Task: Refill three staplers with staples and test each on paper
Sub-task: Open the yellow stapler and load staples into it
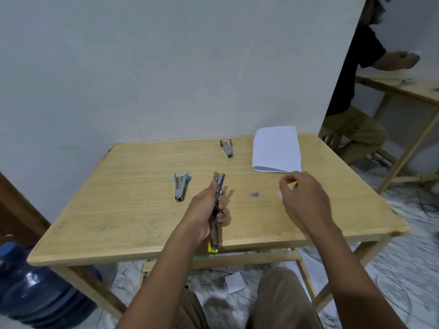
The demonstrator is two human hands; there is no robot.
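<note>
Gripping slim metal yellow-tipped stapler point(217, 205)

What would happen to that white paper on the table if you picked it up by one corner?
The paper would probably droop and bend, since it looks thin and its near edge already curls up. It seems folded or layered, so the sheets might fan apart. It likely feels very light and could slide easily on the smooth table.

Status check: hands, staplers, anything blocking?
Left hand grips opened yellow stapler. Right hand hovers near loose staples. Two blue staplers and paper on table. Nothing blocking.
</note>
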